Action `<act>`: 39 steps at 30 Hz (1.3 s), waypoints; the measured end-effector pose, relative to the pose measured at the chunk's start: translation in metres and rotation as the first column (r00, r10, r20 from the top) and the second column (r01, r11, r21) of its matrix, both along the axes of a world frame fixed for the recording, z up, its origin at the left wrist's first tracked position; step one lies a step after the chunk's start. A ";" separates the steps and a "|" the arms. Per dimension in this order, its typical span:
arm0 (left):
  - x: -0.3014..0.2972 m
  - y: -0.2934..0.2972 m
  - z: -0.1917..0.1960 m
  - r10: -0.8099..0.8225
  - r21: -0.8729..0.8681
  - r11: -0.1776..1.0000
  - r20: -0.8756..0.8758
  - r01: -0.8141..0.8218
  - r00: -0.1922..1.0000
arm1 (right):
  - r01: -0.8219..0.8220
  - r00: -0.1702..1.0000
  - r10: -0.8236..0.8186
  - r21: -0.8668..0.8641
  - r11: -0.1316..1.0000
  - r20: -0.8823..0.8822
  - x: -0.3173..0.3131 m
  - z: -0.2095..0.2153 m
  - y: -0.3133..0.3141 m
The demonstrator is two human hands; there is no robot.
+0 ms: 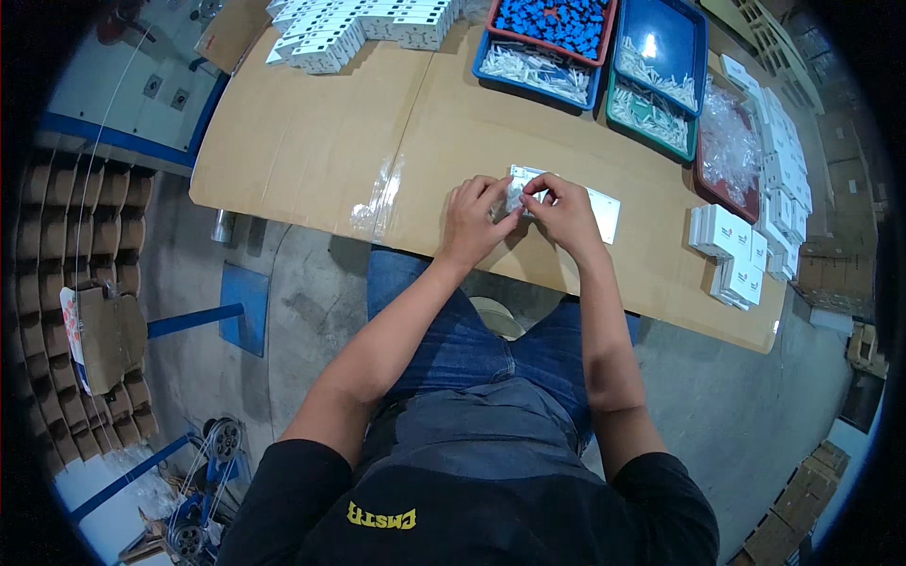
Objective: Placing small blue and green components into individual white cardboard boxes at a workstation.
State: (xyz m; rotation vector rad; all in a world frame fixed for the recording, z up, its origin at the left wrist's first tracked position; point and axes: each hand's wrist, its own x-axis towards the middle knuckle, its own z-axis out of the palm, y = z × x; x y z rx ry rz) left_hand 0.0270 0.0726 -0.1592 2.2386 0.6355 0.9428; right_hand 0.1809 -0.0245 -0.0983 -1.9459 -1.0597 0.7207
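My left hand (pixel 472 219) and my right hand (pixel 564 212) meet close to the table's near edge. Fingers of both are closed on a small crinkled clear plastic bag (pixel 514 196); what it contains is too small to make out. Beneath and beside my hands lies an open white box (pixel 604 213), its flat white part showing to the right of my right hand. My fingers cover much of the box's left portion.
Cardboard covers the table (pixel 311 141). Small white boxes (pixel 377 24) are lined up at the far left, with more stacked boxes (pixel 731 250) at the right. Trays of blue pieces (pixel 552 24), white parts (pixel 533 71) and clear bags (pixel 727 132) stand at the back right.
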 end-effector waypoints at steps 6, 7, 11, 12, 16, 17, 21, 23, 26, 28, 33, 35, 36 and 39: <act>-0.002 0.001 -0.005 -0.002 0.012 1.000 -0.002 0.002 1.000 | -0.092 0.994 0.089 0.034 0.995 0.070 -0.002 -0.005 0.008; -0.002 0.001 -0.005 -0.003 0.010 1.000 0.000 0.003 1.000 | -0.109 0.989 0.107 0.014 0.994 0.098 -0.003 -0.006 0.009; -0.001 0.002 -0.004 0.001 -0.011 1.000 0.007 0.000 1.000 | -0.053 0.998 0.054 0.042 0.998 -0.025 -0.005 -0.008 0.008; -0.001 0.002 -0.004 0.000 -0.015 1.000 0.006 0.000 1.000 | -0.062 0.998 0.063 0.080 0.995 -0.006 -0.006 -0.008 0.010; 0.000 0.003 -0.006 0.004 -0.004 1.000 0.033 -0.003 0.999 | -0.163 0.957 0.123 0.138 0.977 0.263 -0.008 -0.024 0.015; -0.001 0.003 -0.008 0.009 0.000 1.000 0.037 -0.009 0.999 | -0.161 0.957 0.121 0.137 0.977 0.263 -0.008 -0.026 0.016; 0.002 0.000 -0.009 0.005 -0.031 1.000 0.045 -0.003 0.999 | -0.175 0.976 0.161 0.090 0.980 0.145 -0.009 -0.034 0.019; 0.000 0.001 -0.009 0.006 -0.044 0.999 0.042 -0.004 0.999 | -0.163 0.987 0.162 0.123 0.979 0.019 -0.010 -0.032 0.020; 0.000 0.002 -0.008 0.007 -0.058 0.998 0.054 -0.004 0.999 | -0.156 0.976 0.168 0.091 0.984 -0.138 -0.008 -0.028 0.019; -0.001 0.002 -0.008 0.004 -0.061 0.998 0.067 0.000 0.998 | -0.169 0.982 0.176 0.103 0.980 -0.066 -0.007 -0.028 0.018; 0.003 0.004 -0.005 0.016 -0.035 0.999 0.047 -0.014 0.999 | -0.198 0.966 0.182 0.078 0.977 0.184 -0.006 -0.036 0.019; 0.003 0.005 -0.007 0.027 -0.055 0.998 0.043 -0.025 0.999 | -0.197 0.962 0.170 0.112 0.974 0.214 -0.005 -0.029 0.022; 0.003 0.005 -0.007 0.037 -0.077 0.996 0.039 -0.034 0.999 | -0.138 0.987 0.121 0.167 0.976 0.108 -0.003 -0.023 0.022; 0.004 0.005 -0.005 0.060 -0.043 0.997 -0.016 -0.061 0.998 | -0.004 1.000 0.004 0.196 0.981 -0.001 0.020 -0.017 0.031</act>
